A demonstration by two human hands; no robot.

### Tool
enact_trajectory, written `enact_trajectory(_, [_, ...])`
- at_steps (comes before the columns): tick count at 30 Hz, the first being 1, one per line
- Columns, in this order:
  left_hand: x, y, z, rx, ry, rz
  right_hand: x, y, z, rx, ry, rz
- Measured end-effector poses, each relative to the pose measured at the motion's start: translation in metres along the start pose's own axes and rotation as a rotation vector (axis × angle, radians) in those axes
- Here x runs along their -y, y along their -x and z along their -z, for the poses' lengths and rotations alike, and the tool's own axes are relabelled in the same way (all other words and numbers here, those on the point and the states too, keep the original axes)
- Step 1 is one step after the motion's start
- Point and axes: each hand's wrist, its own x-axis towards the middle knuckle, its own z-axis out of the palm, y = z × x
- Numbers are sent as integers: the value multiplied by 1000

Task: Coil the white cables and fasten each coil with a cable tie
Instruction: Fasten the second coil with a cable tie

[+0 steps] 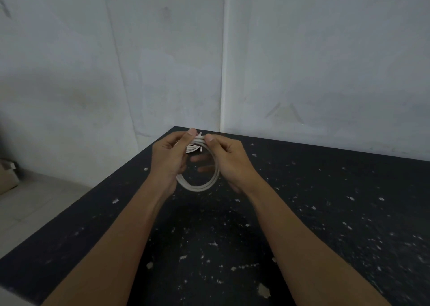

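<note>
A white cable coil (197,187) of several loops hangs in the air above the black table (325,201), held upright between both hands. My left hand (168,160) grips its upper left side, thumb on top. My right hand (229,159) pinches the top of the coil from the right. Short white ends stick out at the top between my thumbs (199,134); whether these belong to a cable tie I cannot tell. More white cable (192,149) shows behind the held coil, partly hidden by my left hand.
The black table is chipped, with pale flecks all over. Its far corner lies just behind my hands, close to the grey walls. The left edge drops to a pale floor (35,203) with a cardboard box (8,175) at the far left.
</note>
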Motion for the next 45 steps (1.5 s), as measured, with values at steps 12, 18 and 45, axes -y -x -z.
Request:
enact_trajectory(12, [-2, 4, -5, 69, -37, -19, -9, -8, 0, -168, 178, 172])
enact_trajectory(18, [-5, 7, -11, 16, -51, 16, -4, -7, 1, -125, 244, 249])
enact_trajectory(45, [-17, 3, -4, -170, 91, 120, 13, -9, -6, 39, 473, 207])
